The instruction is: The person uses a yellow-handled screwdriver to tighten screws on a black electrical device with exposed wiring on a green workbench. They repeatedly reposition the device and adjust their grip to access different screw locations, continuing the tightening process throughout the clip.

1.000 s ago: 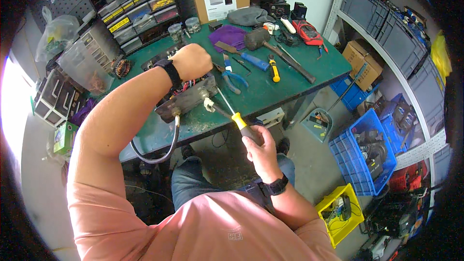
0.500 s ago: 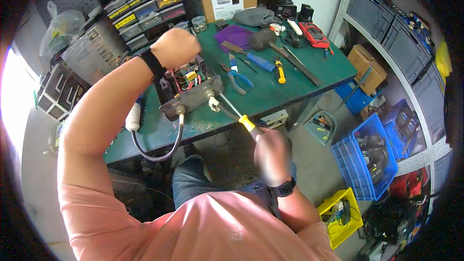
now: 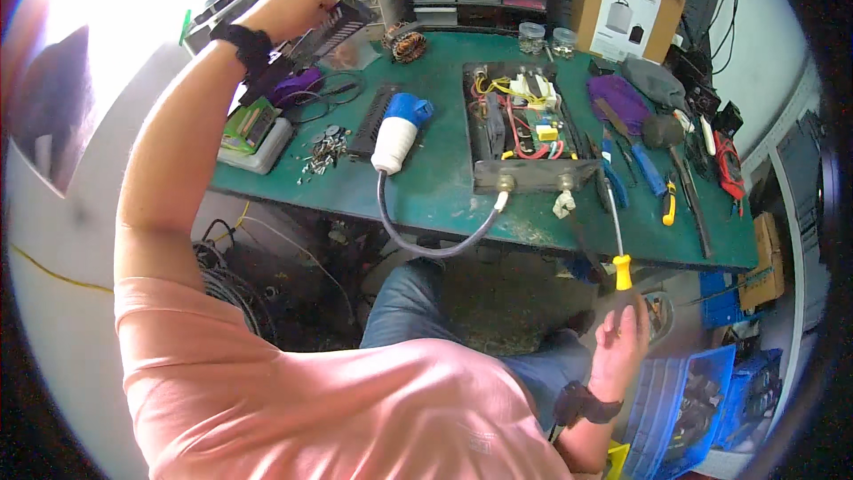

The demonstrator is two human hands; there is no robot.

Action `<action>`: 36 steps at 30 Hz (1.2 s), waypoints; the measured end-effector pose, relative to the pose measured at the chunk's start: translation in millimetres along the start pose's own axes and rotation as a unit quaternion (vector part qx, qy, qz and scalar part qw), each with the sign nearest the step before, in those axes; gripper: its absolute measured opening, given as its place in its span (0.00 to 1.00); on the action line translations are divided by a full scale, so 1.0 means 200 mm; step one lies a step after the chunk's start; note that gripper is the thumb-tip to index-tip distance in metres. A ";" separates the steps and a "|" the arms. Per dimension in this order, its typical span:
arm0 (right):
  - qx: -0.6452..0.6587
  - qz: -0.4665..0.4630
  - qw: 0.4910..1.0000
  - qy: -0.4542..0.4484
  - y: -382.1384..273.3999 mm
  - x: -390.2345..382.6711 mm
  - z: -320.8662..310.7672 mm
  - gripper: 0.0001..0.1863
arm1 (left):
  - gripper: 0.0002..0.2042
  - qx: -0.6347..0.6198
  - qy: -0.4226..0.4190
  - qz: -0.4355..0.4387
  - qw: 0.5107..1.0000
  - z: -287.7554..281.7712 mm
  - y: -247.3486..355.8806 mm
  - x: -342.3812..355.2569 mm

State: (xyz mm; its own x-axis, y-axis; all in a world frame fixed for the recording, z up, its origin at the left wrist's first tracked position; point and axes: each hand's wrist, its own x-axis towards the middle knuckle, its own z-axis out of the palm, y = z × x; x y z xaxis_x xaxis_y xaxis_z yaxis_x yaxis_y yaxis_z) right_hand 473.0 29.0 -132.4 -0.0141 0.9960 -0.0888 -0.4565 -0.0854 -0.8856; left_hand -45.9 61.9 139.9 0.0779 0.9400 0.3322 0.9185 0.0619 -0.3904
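Observation:
My left hand (image 3: 298, 9) is raised over the far left of the bench, closed on a black vented metal panel (image 3: 342, 28); its fingertips are partly hidden. In my right hand (image 3: 617, 342), below the bench's front edge, is a screwdriver (image 3: 623, 274) with a yellow and dark handle, its shaft pointing up and away. An opened electrical box (image 3: 544, 133) lies on the bench, showing red and yellow wires and a circuit board. From its front plate a dark cable (image 3: 435, 252) loops left to a blue and white industrial plug (image 3: 397, 133).
On the green bench (image 3: 435, 200), loose screws (image 3: 327, 149) lie beside another black vented piece (image 3: 371, 124). Pliers, a yellow-handled tool (image 3: 668, 203), a mallet (image 3: 689, 182) and a red multimeter (image 3: 729, 167) are at the right. A copper coil (image 3: 405, 43) sits behind.
The view has swung left. My left hand has gone from above the open box to the far left with the black panel. My right hand still grips the screwdriver, now pointing more upright.

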 end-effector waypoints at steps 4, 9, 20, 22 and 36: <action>0.089 0.034 0.995 0.003 0.01 0.01 -0.05 0.14 | 0.08 -0.037 0.051 -0.023 0.998 0.17 -0.10 -0.12; 0.087 0.043 0.994 0.051 0.01 -0.01 -0.11 0.14 | 0.05 -0.127 0.086 -0.044 0.987 0.35 -0.05 -0.07; 0.039 0.001 0.996 0.075 -0.05 -0.07 -0.07 0.19 | 0.08 -0.518 -0.159 -0.289 0.789 0.92 -0.34 -0.02; 0.035 0.009 0.996 0.076 -0.05 -0.07 -0.06 0.20 | 0.10 -0.394 -0.203 -0.141 0.885 1.05 -0.38 -0.01; 0.214 0.151 0.963 0.059 -0.05 -0.04 -0.09 0.16 | 0.07 -0.333 -0.208 -0.230 0.890 1.37 -0.30 -0.16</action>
State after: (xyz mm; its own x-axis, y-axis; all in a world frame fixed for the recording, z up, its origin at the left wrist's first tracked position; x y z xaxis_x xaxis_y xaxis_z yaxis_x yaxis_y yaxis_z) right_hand 493.7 21.6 -130.1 -0.1141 0.9149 -0.3871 -0.7732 -0.3265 -0.5436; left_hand -209.7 120.0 -83.0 -0.3894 0.9180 -0.0748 0.8529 0.3901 0.3470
